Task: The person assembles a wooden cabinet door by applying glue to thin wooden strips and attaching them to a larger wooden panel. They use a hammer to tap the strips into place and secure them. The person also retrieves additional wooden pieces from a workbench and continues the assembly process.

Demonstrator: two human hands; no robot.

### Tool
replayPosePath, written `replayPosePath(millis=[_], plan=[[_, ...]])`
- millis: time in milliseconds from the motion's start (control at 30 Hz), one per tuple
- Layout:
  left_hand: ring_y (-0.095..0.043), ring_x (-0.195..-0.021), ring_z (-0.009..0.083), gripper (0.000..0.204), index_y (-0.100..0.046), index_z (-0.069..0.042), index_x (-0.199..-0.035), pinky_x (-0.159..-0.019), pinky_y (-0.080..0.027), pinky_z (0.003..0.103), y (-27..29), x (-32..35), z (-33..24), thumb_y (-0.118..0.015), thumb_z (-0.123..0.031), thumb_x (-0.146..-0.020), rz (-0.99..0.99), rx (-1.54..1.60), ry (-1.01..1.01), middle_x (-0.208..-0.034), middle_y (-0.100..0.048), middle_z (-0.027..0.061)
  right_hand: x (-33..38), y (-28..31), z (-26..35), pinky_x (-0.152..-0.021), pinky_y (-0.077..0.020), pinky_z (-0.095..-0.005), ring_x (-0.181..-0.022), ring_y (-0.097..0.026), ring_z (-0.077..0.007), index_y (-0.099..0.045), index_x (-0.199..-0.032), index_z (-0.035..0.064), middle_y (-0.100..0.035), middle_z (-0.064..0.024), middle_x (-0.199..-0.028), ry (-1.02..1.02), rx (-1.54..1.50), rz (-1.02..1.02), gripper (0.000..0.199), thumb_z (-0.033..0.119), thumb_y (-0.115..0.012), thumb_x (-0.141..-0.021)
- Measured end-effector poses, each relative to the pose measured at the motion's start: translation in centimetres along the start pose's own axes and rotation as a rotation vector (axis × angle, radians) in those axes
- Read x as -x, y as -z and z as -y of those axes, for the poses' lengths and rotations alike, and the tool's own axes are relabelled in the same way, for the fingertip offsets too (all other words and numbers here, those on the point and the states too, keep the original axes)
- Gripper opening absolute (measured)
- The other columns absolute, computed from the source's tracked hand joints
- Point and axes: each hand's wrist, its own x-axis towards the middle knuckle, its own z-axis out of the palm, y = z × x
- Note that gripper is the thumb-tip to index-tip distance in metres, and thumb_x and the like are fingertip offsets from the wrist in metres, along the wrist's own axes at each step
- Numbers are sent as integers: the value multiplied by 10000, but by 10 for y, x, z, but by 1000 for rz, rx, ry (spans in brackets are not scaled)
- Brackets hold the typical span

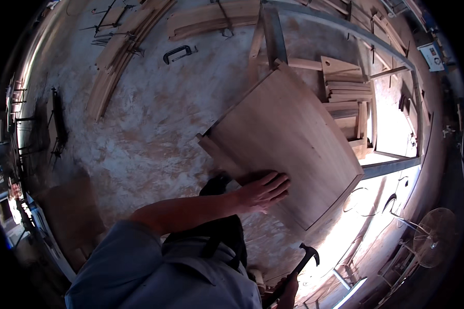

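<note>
A wide, box-like wooden piece (pixel 294 134) with a broad flat panel stands tilted across the middle, in front of my body. My left hand (pixel 265 193) lies on its near edge, fingers stretched flat over the panel and gripping nothing. Low in the picture, my right hand (pixel 288 288) is closed around the dark handle of a claw hammer (pixel 308 255). The hammer's head points up, apart from the wood and just below its nearest corner. Part of the right hand is in shadow. What lies beneath the panel is hidden.
A metal frame (pixel 386 169) rises at the right, behind the wooden piece. Stacked boards (pixel 345 87) rest within it. A C-clamp (pixel 179 53) lies on the stained floor (pixel 139 139). Clamped planks (pixel 123 51) sit at the far left, a fan (pixel 433 237) at the right.
</note>
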Motion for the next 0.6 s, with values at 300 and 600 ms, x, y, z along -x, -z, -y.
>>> replayPosePath(millis=[300, 600], plan=[[-298, -1400, 394, 755, -550, -74, -1312, -1127, -241, 604, -1, -2, -1, -735, -508, -723, 26, 239, -55, -1483, -360, 211, 10, -20, -100, -477, -458, -344, -522, -555, -193, -601, -836, 77, -561, -63, -651, -97, 136, -11, 424, 481, -531, -942], [-386, -1338, 425, 679, -591, -75, -1231, -1076, -326, 607, -2, -6, -1, -816, -316, -637, -40, 236, -190, -1446, -401, 233, 33, -84, -244, -487, -471, -352, -552, -599, -196, -622, -881, 26, -584, -82, -644, -200, 103, 19, 404, 413, -528, -946]])
